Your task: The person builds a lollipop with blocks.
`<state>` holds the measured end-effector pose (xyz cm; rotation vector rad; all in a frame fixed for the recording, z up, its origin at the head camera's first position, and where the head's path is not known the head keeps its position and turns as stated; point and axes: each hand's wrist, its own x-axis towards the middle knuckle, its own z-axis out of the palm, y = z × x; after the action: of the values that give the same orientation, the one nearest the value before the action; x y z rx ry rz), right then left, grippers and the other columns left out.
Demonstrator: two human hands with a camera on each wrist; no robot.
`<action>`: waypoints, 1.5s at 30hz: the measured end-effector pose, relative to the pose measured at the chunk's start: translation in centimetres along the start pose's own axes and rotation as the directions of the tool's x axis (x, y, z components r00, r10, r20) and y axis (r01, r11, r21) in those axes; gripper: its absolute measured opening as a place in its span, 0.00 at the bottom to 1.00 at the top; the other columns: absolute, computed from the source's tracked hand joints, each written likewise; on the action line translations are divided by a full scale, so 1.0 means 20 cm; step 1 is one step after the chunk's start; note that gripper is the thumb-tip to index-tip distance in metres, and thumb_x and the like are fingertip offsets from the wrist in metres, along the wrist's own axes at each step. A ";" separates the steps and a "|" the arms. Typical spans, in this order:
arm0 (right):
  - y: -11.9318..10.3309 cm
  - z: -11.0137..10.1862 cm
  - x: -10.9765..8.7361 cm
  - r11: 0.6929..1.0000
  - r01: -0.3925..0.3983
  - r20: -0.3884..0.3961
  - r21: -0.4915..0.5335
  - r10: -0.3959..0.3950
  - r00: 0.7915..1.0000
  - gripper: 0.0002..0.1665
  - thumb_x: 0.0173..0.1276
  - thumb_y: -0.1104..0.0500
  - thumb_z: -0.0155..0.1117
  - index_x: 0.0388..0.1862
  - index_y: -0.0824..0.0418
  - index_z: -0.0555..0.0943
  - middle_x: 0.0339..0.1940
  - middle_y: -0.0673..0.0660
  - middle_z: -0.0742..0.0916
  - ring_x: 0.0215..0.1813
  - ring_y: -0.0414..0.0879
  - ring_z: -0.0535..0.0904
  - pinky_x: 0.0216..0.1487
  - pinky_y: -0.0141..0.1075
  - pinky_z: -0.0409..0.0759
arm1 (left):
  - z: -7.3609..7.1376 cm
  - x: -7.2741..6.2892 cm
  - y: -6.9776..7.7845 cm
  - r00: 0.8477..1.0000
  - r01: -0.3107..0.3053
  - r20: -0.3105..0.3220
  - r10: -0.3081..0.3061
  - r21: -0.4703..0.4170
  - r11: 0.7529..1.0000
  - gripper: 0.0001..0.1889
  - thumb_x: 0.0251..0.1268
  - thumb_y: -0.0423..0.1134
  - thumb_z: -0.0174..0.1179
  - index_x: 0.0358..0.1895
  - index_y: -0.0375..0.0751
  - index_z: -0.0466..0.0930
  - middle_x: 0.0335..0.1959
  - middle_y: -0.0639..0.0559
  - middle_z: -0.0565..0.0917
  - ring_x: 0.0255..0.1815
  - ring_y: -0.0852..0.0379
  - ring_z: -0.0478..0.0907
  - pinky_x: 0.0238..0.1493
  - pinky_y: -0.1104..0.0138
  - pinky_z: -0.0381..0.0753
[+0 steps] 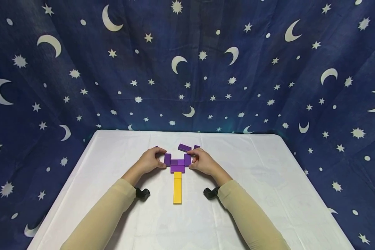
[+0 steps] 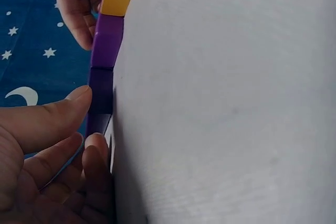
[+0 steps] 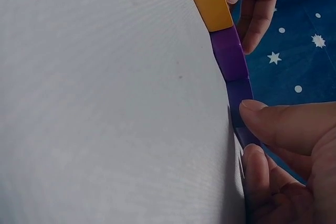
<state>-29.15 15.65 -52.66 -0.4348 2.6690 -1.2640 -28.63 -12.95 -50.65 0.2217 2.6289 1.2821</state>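
Note:
Flat on the table, purple and yellow blocks form a Y-like shape. My left hand (image 1: 148, 161) pinches the upright purple block (image 1: 167, 159) on the left, thumb at its near end and fingers at its far end. On the right, my right hand (image 1: 203, 162) grips a matching purple block (image 1: 187, 160) the same way. Between these lie two small purple blocks (image 1: 174, 162), above a wider purple block (image 1: 177, 169). A small yellow block (image 1: 177, 175) and a long yellow block (image 1: 177, 191) run down toward me. Both wrist views show the thumbs (image 2: 79, 95) against purple block sides.
Behind the right hand lie a loose purple block (image 1: 184, 148) and another purple block (image 1: 197, 147), partly hidden. A purple corner (image 1: 156, 147) peeks out behind the left hand. The white-covered table (image 1: 250, 163) ends at a dark blue star-patterned cloth (image 1: 187, 100).

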 end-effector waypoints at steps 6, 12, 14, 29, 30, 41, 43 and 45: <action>0.01 0.00 0.00 1.000 0.000 0.000 0.000 0.000 1.000 0.37 0.60 0.67 0.82 0.69 0.56 0.84 0.51 0.55 0.83 0.44 0.44 0.78 0.51 0.37 0.78 | 0.01 0.00 0.00 1.000 -0.002 -0.011 0.002 -0.002 1.000 0.34 0.53 0.30 0.81 0.67 0.41 0.83 0.63 0.42 0.86 0.39 0.55 0.80 0.49 0.61 0.79; 0.01 0.00 0.00 1.000 -0.001 0.003 0.000 0.001 1.000 0.36 0.60 0.67 0.82 0.69 0.55 0.84 0.52 0.55 0.83 0.45 0.44 0.77 0.50 0.35 0.77 | 0.01 0.00 0.00 1.000 0.014 -0.026 -0.014 0.018 1.000 0.32 0.53 0.32 0.81 0.66 0.42 0.84 0.63 0.43 0.87 0.42 0.54 0.80 0.57 0.56 0.78; 0.00 -0.01 0.00 1.000 -0.003 0.004 0.003 0.003 1.000 0.37 0.60 0.67 0.82 0.69 0.55 0.84 0.52 0.55 0.83 0.45 0.44 0.77 0.49 0.34 0.77 | 0.01 0.00 0.00 0.999 0.019 -0.026 -0.019 0.016 1.000 0.32 0.53 0.32 0.81 0.66 0.42 0.84 0.63 0.43 0.86 0.42 0.53 0.80 0.57 0.55 0.78; 0.01 0.00 0.00 1.000 0.007 0.007 0.007 -0.007 1.000 0.37 0.60 0.67 0.81 0.70 0.56 0.83 0.52 0.55 0.83 0.44 0.44 0.77 0.47 0.33 0.77 | -0.04 0.01 -0.04 0.998 0.007 -0.055 -0.017 -0.174 0.985 0.30 0.59 0.29 0.77 0.67 0.34 0.81 0.59 0.38 0.84 0.33 0.57 0.82 0.34 0.65 0.85; 0.01 0.00 0.00 1.000 0.002 0.006 0.008 -0.002 1.000 0.37 0.60 0.67 0.81 0.70 0.55 0.84 0.51 0.55 0.83 0.44 0.44 0.77 0.47 0.33 0.77 | -0.05 0.00 -0.04 0.998 0.012 -0.060 -0.024 -0.192 0.981 0.30 0.59 0.28 0.76 0.67 0.34 0.80 0.60 0.37 0.84 0.32 0.57 0.82 0.33 0.65 0.85; 0.00 0.00 0.00 1.000 0.004 0.001 -0.002 -0.004 1.000 0.37 0.61 0.67 0.81 0.70 0.55 0.84 0.52 0.54 0.83 0.43 0.44 0.77 0.51 0.36 0.77 | -0.11 0.02 -0.06 0.974 0.069 -0.197 -0.116 -0.230 0.971 0.28 0.63 0.31 0.73 0.67 0.36 0.80 0.60 0.38 0.82 0.32 0.54 0.86 0.30 0.65 0.84; 0.00 0.00 0.00 1.000 0.002 0.001 -0.003 -0.002 1.000 0.37 0.61 0.67 0.81 0.70 0.55 0.84 0.52 0.54 0.82 0.43 0.44 0.77 0.51 0.36 0.77 | -0.11 0.02 -0.06 0.967 0.080 -0.217 -0.132 -0.233 0.969 0.28 0.63 0.31 0.73 0.68 0.36 0.79 0.61 0.38 0.82 0.32 0.54 0.86 0.30 0.65 0.84; 0.00 0.00 0.00 1.000 0.002 -0.001 -0.004 -0.002 1.000 0.36 0.61 0.67 0.81 0.70 0.55 0.84 0.52 0.54 0.82 0.43 0.44 0.77 0.51 0.37 0.77 | -0.11 0.02 -0.07 0.962 0.087 -0.233 -0.141 -0.229 0.970 0.29 0.63 0.31 0.73 0.68 0.35 0.79 0.63 0.37 0.82 0.32 0.54 0.86 0.31 0.66 0.84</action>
<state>-29.07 15.60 -52.72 -0.4376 2.6734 -1.2602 -29.70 -15.41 -50.40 -0.1336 2.6216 1.6340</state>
